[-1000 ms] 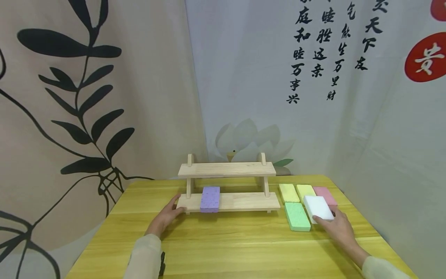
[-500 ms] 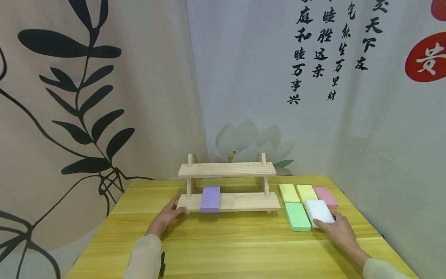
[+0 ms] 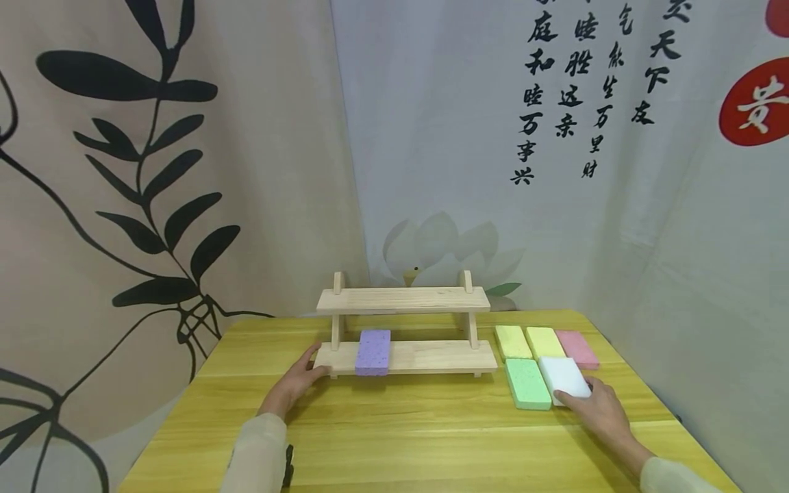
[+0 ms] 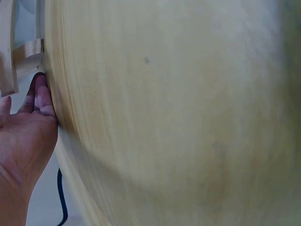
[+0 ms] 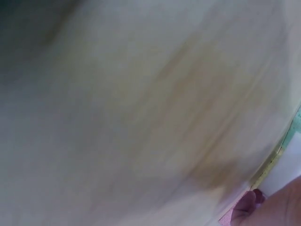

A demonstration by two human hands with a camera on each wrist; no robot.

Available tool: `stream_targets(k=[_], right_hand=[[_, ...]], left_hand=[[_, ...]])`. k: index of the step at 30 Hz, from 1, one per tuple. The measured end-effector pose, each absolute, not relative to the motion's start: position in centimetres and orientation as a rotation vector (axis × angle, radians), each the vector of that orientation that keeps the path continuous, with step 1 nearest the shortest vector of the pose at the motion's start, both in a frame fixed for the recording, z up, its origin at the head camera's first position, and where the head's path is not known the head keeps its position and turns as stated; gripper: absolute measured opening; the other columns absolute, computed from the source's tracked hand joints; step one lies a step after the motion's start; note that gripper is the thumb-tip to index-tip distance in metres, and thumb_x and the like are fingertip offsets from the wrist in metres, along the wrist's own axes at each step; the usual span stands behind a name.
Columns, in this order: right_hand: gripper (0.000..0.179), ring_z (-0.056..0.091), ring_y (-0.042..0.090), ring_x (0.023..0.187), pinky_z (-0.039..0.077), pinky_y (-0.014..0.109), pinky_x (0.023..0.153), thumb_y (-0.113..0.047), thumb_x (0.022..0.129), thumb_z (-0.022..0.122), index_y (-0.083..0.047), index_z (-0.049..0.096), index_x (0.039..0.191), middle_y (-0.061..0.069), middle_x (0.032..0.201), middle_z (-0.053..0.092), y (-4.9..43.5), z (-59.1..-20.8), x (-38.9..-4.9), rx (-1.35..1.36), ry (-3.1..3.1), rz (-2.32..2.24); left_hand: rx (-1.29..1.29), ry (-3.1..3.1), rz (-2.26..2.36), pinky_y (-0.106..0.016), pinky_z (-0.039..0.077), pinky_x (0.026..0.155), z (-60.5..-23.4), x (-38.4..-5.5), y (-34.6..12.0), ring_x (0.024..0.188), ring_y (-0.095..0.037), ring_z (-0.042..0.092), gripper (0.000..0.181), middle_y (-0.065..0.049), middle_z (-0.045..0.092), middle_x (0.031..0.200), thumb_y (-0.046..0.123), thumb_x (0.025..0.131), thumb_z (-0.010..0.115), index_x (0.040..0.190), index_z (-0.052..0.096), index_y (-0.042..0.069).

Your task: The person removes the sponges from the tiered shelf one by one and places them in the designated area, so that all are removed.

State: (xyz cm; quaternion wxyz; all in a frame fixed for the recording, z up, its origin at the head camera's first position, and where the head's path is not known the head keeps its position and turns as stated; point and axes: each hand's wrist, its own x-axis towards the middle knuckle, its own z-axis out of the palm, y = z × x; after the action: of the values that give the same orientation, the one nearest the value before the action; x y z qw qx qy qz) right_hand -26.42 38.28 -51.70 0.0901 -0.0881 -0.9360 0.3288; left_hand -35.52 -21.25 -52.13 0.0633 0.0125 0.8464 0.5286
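A two-tier wooden shelf [image 3: 403, 300] stands at the back middle of the table, with a purple sponge [image 3: 372, 352] on the left part of its lower board [image 3: 444, 357]. My left hand [image 3: 296, 385] rests against the left end of that board; its fingers [image 4: 43, 96] look fairly straight in the left wrist view. At the right, my right hand [image 3: 600, 409] pinches a white sponge [image 3: 564, 376] by its near right corner. This sponge lies beside a green sponge [image 3: 528, 385]. In the right wrist view, only part of the hand [image 5: 275, 209] shows at the lower right.
Behind the green and white sponges lie two yellow sponges, the left one [image 3: 513, 341] and the right one [image 3: 544, 341], and a pink sponge [image 3: 577, 348]. A wooden table [image 3: 431, 438] carries everything. Printed fabric [image 3: 277, 171] hangs behind and to the right.
The white sponge has come down and slightly nearer, settling level beside the green sponge, with the right hand still holding it. The left hand keeps its place at the shelf.
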Motion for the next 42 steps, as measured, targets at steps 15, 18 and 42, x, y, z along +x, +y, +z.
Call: stream_targets(k=[15,18,42], right_hand=[[0.106,0.044,0.057,0.120,0.039,0.063,0.097,-0.062,0.088,0.064,0.024,0.029,0.139,0.045,0.132,0.042,38.2,-51.3,-26.5,-0.269,-2.832,0.943],[0.107,0.042,0.058,0.121,0.038,0.064,0.098,-0.063,0.088,0.063,0.023,0.028,0.140,0.044,0.133,0.041,38.2,-51.0,-26.3,-0.282,-2.828,0.944],[0.099,0.041,0.050,0.126,0.040,0.059,0.098,-0.057,0.090,0.065,0.012,0.025,0.149,0.036,0.141,0.037,32.4,-47.4,-27.8,-0.205,-2.697,1.209]], left_hand=[[0.031,2.531,1.630,-0.065,0.030,0.106,-52.0,-35.3,-21.3,0.131,-0.049,0.041,0.080,-0.035,0.036,0.146,0.034,0.096,0.064,0.159,0.018,0.019],[0.033,2.524,1.642,-0.065,0.030,0.106,-52.1,-35.5,-21.4,0.130,-0.047,0.043,0.080,-0.035,0.038,0.146,0.033,0.095,0.065,0.159,0.018,0.018],[0.031,2.542,1.643,-0.062,0.030,0.108,-52.3,-35.7,-21.4,0.131,-0.046,0.043,0.079,-0.034,0.039,0.145,0.033,0.095,0.063,0.159,0.019,0.017]])
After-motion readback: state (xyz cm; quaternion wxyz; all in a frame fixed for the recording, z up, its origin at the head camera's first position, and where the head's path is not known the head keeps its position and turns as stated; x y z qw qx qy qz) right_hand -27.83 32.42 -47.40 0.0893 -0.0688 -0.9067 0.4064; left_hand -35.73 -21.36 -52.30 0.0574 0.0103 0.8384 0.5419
